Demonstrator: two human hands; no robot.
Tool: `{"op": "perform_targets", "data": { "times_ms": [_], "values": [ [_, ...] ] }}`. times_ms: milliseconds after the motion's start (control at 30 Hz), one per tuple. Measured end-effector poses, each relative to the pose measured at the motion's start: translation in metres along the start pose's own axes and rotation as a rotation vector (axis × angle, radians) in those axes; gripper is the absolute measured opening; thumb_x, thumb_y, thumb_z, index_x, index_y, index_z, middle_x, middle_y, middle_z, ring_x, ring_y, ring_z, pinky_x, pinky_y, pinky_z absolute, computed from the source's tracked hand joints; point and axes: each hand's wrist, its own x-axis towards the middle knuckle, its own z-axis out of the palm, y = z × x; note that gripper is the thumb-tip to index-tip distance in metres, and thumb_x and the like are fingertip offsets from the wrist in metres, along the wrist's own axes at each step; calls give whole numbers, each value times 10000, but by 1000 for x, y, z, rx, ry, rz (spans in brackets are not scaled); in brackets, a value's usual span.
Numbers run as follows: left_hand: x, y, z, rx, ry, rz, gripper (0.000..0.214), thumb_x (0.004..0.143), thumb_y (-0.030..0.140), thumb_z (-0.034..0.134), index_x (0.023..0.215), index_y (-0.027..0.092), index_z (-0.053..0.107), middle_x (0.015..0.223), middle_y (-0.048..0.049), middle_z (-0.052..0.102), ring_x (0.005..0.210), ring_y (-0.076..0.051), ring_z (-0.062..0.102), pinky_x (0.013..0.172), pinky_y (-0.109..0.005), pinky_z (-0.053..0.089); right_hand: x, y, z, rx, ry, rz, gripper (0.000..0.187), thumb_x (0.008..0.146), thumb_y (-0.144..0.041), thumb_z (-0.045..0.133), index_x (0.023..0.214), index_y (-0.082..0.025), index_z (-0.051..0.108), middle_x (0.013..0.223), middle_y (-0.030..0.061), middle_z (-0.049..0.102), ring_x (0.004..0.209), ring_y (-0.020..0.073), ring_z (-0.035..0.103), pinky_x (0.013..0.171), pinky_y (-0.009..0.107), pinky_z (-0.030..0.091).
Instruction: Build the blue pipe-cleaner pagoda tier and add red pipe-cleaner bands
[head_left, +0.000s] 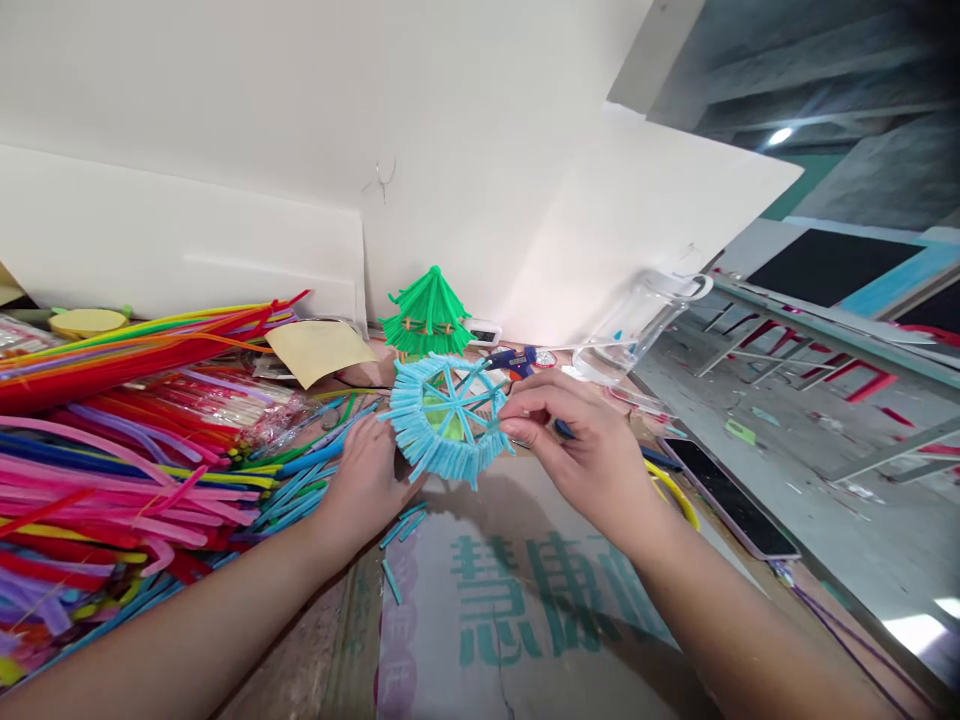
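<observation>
A light-blue pipe-cleaner wheel (459,470) with thin spokes and a fringe of short pieces around its rim is held up over the table. My left hand (373,470) grips its left side, the fingertips partly hidden behind the fringe. At the right edge of the rim, my right hand (574,440) has thumb and forefinger pinched together on the wheel; whether a separate small piece sits between them I cannot tell. Just behind stands a green pipe-cleaner cone (427,312). Several cut blue pieces (392,580) lie below, near my left hand.
Bundles of colourful pipe cleaners (112,480) cover the left side. A printed cardboard sheet (465,640) lies in front of me. Farther back are a blue glue gun (519,360), a yellow paper (319,350) and a transparent jug (634,325). A phone (727,497) rests at the right edge.
</observation>
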Motion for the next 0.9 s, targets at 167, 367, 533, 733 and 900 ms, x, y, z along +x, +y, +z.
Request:
{"op": "perform_targets", "data": {
  "times_ms": [167,367,533,733,900],
  "values": [
    [-1,3,-2,70,-19,39,239,843,333,644,1039,199,676,1068,-125,695,1143,-370,600,1027,-548,458,-6,4,4,-99,23,-117,34,946,-218,686,931,-233,713,943,53,641,898,209,621,792,368,511],
    [-1,4,-2,71,-9,41,212,842,326,643,1018,211,671,1083,-107,695,1123,-349,607,1012,-524,465,-11,1,8,-117,31,-151,46,947,-193,684,959,-237,694,1137,80,646,1109,245,605,948,434,486],
    [0,5,-3,61,-9,47,203,845,326,642,1009,209,671,1065,-103,690,1117,-340,609,1028,-523,455,-12,3,10,-133,50,-175,64,940,-178,691,968,-234,676,1157,82,648,1154,250,587,1006,465,464],
    [-1,5,-3,63,-8,40,225,840,319,653,1047,234,668,1104,-84,689,1152,-322,598,1080,-502,433,-11,5,12,-145,58,-200,60,935,-186,697,959,-236,674,1148,85,661,1165,263,594,1044,511,451],
    [-1,6,-3,59,-1,45,226,849,318,640,1047,214,669,1114,-100,689,1154,-330,595,1070,-513,434,-10,6,14,-148,61,-203,54,941,-198,690,952,-246,671,1132,73,676,1159,262,608,1059,531,448]
  ]
}}
